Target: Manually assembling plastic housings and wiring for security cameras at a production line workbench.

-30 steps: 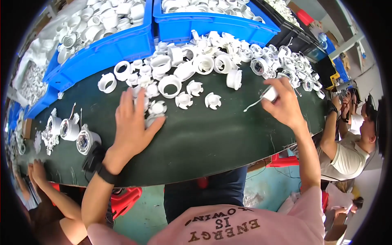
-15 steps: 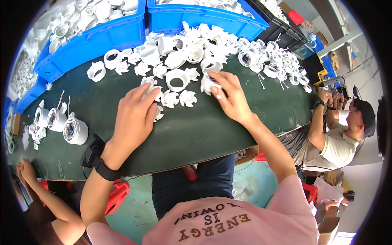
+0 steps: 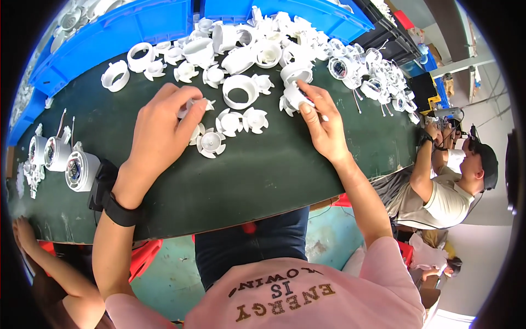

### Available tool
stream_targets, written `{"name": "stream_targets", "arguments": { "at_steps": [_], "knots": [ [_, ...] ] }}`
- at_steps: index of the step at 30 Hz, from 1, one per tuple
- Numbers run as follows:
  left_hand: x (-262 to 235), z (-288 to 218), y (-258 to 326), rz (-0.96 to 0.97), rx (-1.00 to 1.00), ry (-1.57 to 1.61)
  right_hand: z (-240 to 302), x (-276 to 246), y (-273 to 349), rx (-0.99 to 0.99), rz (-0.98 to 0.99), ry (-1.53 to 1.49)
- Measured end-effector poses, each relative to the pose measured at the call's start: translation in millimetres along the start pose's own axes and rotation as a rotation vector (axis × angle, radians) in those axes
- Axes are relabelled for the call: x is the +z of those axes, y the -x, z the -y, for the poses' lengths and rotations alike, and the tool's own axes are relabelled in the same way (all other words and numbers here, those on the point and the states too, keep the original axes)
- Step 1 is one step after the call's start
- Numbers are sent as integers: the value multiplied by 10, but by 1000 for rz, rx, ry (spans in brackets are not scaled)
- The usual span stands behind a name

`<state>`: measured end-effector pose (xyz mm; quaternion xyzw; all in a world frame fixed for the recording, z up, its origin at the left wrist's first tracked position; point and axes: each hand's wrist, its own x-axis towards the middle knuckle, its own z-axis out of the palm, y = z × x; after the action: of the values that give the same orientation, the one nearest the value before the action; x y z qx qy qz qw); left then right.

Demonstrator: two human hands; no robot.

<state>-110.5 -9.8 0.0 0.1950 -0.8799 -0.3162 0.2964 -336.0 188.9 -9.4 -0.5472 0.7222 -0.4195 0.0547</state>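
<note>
My left hand (image 3: pixel 159 129) is closed, thumb and fingers pinching a small white fan wheel (image 3: pixel 189 108), partly hidden by the fingers. Just below its fingertips, another bladed wheel (image 3: pixel 210 143) lies hub up on the green table. My right hand (image 3: pixel 327 129) grips a white round plastic housing (image 3: pixel 295 97) between thumb and fingers; its inside is mostly covered, and blade-like edges show at its left side. A white ring (image 3: pixel 240 92) rests on the table between the two hands, with a pair of fan wheels (image 3: pixel 241 120) below it.
A heap of white plastic parts (image 3: pixel 268 52) spreads along the far side, before blue bins (image 3: pixel 115 41). Wired motor units (image 3: pixel 372 88) lie at the right; several white motor housings (image 3: pixel 82 171) stand at the left. Co-workers sit at both sides, one in a black cap (image 3: pixel 485 164).
My view has shifted, so the table items appear moved. My left fingers have closed around a fan wheel. The right hand keeps hold of the housing, now tilted differently.
</note>
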Motion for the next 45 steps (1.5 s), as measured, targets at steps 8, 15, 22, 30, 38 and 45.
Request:
{"name": "stream_targets", "arguments": {
  "at_steps": [8, 15, 22, 30, 38, 45],
  "knots": [
    [79, 179, -202, -44, 69, -219, -25, 25, -1, -3, -16, 88],
    [127, 245, -224, -62, -39, -154, 53, -3, -15, -72, -7, 317],
    [26, 170, -243, -56, 39, -279, 127, 23, -64, -248, -36, 480],
    [-130, -835, 421, 155, -128, 358, 738, -249, 94, 231, 188, -268],
    [-153, -1002, 975, 215, -630, 1347, 1248, -2, 19, -385, 344, -214],
    [-197, -1023, 1029, -17, -719, 1337, 610, 309, -584, -243, 247, 566]
  ]
}}
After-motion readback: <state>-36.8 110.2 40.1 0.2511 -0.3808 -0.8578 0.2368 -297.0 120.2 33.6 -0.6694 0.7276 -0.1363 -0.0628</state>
